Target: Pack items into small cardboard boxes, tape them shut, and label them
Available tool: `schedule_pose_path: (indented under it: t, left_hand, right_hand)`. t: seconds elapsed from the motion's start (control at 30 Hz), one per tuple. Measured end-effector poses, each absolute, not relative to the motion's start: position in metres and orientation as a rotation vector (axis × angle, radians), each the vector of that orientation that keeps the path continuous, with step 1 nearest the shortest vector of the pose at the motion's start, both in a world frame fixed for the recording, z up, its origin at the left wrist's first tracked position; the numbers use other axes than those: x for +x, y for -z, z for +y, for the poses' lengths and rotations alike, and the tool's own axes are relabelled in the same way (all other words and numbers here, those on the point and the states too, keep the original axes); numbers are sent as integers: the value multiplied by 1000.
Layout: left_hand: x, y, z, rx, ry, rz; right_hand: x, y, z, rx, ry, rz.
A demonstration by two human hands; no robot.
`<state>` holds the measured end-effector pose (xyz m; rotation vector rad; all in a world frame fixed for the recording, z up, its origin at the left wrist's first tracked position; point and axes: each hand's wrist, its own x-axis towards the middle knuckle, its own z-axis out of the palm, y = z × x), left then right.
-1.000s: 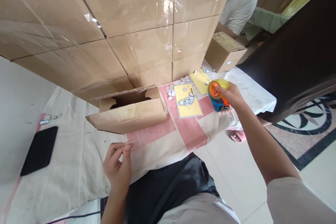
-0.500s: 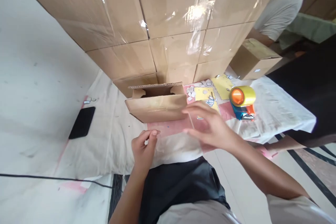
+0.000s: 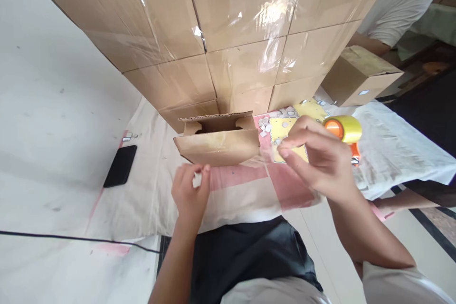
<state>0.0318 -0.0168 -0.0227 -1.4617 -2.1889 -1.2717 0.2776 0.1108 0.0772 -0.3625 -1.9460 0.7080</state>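
Note:
A small cardboard carton stands on the table in front of me, its top flap raised and a dark gap showing inside. My left hand is just in front of the carton's lower left side, fingers curled and thumb close to the index finger. Whatever it may pinch is too small to make out. To the right of the carton, my right hand is raised over the table with thumb and forefinger pressed together. Its grip, too, hides anything held. Behind it sits a tape dispenser with a yellow roll, partly covered by the hand.
A wall of taped cardboard boxes rises behind the carton. White paper bits lie beside it. A black phone rests at left on the cloth-covered table. Another box stands at right, near a person's white sleeve.
My right hand has moved right and up, away from the carton's corner, and its thumb and forefinger have closed together. My left hand has shifted slightly up and left. The view has shifted slightly.

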Motion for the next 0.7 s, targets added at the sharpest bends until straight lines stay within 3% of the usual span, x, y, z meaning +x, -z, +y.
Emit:
schedule_pose_path:
  t: [0.1,0.23,0.5,0.7]
  left_hand:
    - [21,-6,22,-1420,1130,-1872]
    - [11,-28,52,-1699,766,-2039]
    - [11,-2,23,-1973,406,-2086]
    - [19,3,30,-1851,544,-2117]
  right_hand:
    - [290,-87,124,-363,-695,-1965]
    - [284,-98,132,-273,-755,-1968]
    - [210,-92,173,-157,-1138,-1818]
    - [159,-53,206,-354,-628,-2439]
